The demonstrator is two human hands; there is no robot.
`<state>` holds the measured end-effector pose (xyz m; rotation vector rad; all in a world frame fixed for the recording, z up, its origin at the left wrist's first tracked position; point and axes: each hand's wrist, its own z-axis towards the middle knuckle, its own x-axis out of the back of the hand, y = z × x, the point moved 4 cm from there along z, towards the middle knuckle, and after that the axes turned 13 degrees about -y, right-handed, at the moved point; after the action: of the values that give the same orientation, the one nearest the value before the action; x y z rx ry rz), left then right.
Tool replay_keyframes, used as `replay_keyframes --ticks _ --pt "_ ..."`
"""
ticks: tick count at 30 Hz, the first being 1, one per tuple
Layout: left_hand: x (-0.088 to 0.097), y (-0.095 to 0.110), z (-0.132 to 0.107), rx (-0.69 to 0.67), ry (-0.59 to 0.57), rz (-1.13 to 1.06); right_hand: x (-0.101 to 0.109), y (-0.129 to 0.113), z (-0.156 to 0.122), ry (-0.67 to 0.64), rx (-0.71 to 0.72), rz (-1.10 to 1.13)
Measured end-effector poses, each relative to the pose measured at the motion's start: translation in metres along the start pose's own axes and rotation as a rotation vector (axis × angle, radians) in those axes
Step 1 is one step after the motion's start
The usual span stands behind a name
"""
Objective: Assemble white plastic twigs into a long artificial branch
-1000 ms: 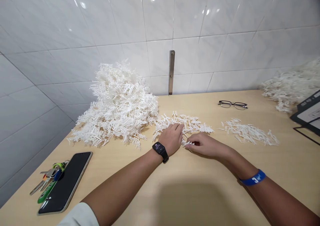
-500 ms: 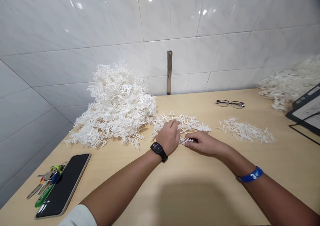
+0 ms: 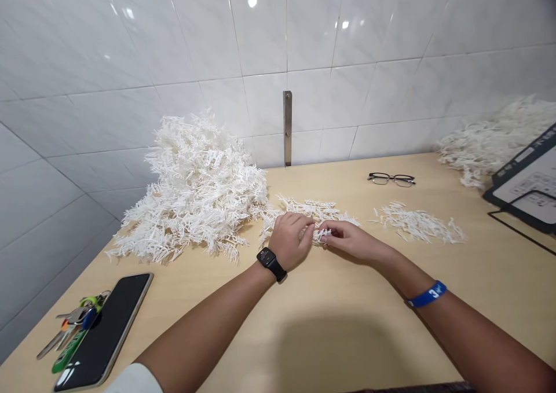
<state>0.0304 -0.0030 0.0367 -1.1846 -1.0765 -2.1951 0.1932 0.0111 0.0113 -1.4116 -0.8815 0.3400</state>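
Note:
My left hand [image 3: 290, 238], with a black watch on its wrist, and my right hand [image 3: 353, 241], with a blue wristband, meet just above the wooden table [image 3: 330, 323]. Between their pinched fingertips they hold a small white plastic sprig [image 3: 322, 234]. Right behind the hands lies a low scatter of the same white sprigs [image 3: 309, 210]. A tall heap of white plastic branches [image 3: 197, 187] rises to the left of them.
A smaller pile of white pieces [image 3: 416, 224] lies to the right, with black glasses [image 3: 391, 178] behind it. Another white heap [image 3: 490, 141] and a dark board [image 3: 527, 182] sit at the far right. A phone [image 3: 104, 329] and keys [image 3: 72, 329] lie near left.
Both hands have lifted slightly off the scatter and come together, the left hand curling its fingers onto the sprig the right hand was pinching. The view has shifted a little rightward.

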Motion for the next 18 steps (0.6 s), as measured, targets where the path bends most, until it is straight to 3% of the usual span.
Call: replay_keyframes --ticks 6,12,18 --pt "-0.007 0.000 0.003 -0.039 -0.155 -0.035 0.004 0.010 0.003 0.093 0.030 -0.018" --pt "-0.008 -0.001 0.004 0.006 -0.147 -0.036 0.003 0.007 0.003 0.072 0.036 -0.098" --pt "-0.007 -0.002 0.004 0.041 -0.137 -0.052 0.001 -0.008 0.001 0.151 0.037 -0.199"
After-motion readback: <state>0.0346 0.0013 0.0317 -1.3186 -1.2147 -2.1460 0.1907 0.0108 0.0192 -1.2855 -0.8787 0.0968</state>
